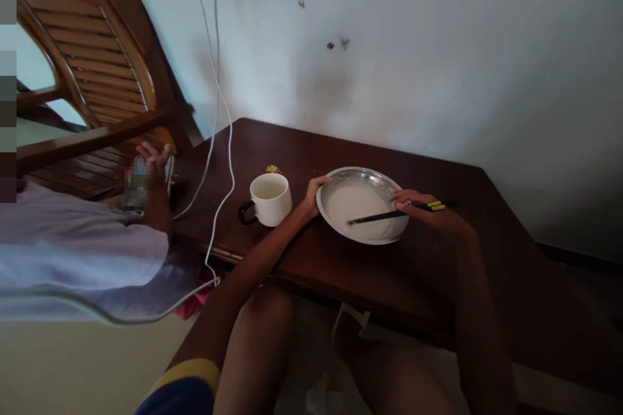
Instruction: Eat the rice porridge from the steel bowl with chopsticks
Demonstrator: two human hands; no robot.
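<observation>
A shiny metal bowl (360, 175) is seen over the dark table (311, 150), with a pale mix (357, 201) inside it. At the bowl's left side, the rim is gripped by the left hand (317, 192). At its right side, black chopsticks (374, 216) are pinched by the right hand (422, 202), and their tips are pointed into the bowl. For good stirring, the rim should be held firmly and slow rounds made, so nothing is spilled. The mug (273, 201), left of the bowl, should not be bumped by the left arm.
</observation>
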